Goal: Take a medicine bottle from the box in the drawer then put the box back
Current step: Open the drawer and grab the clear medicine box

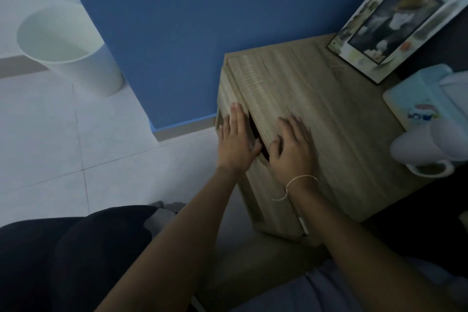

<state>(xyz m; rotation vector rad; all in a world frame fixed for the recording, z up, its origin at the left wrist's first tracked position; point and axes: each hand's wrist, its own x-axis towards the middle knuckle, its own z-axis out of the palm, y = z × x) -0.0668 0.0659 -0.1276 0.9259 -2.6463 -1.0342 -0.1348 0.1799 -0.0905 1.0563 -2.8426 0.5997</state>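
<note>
Both hands sit at the top edge of the wooden cabinet [316, 119]. The left hand [236, 138] lies flat on the drawer front [225, 101], fingers straight and together, holding nothing. The right hand [293, 144] rests on the cabinet top, fingers spread and empty. Between them shows a dark slit — the drawer looks barely ajar, probably so the left hand can work it. Neither box nor medicine bottle is visible; presumably both are inside. Open floor [63, 134] lies left of the drawer front, giving it room to slide out. A mug [428, 149], tissue pack [420, 99] and picture frame [395, 20] crowd the right — well apart from the hands.
</note>
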